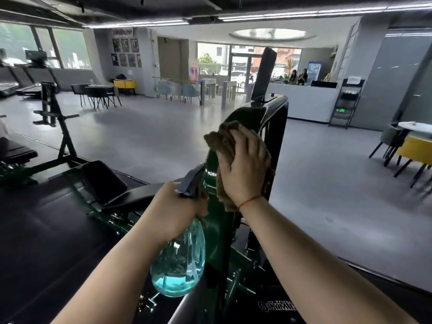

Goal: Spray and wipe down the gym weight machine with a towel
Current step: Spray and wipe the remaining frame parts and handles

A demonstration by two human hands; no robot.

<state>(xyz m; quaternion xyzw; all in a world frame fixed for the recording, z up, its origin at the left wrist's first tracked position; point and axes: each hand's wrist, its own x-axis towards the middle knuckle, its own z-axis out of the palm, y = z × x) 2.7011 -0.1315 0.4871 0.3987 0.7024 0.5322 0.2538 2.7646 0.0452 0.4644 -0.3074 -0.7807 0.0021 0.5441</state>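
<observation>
The weight machine's dark green frame (215, 235) stands upright in the middle of the view. Its long axis rises from the base by the person to a rounded top, leaning slightly away. A brown towel (222, 139) lies bunched against the upper half of the frame. The right grip (245, 164) presses it there with fingers spread flat over the cloth, not curled round it. Just left of the frame, the left grip (175, 209) is closed round the neck of a spray bottle (178, 263), whose grey nozzle points up at the frame while its clear teal body hangs downward. The bottle holds a pool of pale blue liquid in its lower part. A black pad (264, 73) rises tilted from the frame's top, and a black padded surface (105, 181) stretches out left of the frame. Beyond the frame spreads a grey gym floor (163, 127). Behind and right of the frame are a white reception counter (304, 99) and a black shelf rack (346, 104). Far right of the frame is a yellow chair (413, 148), and far left a dark table with chairs (98, 90) under large windows.
</observation>
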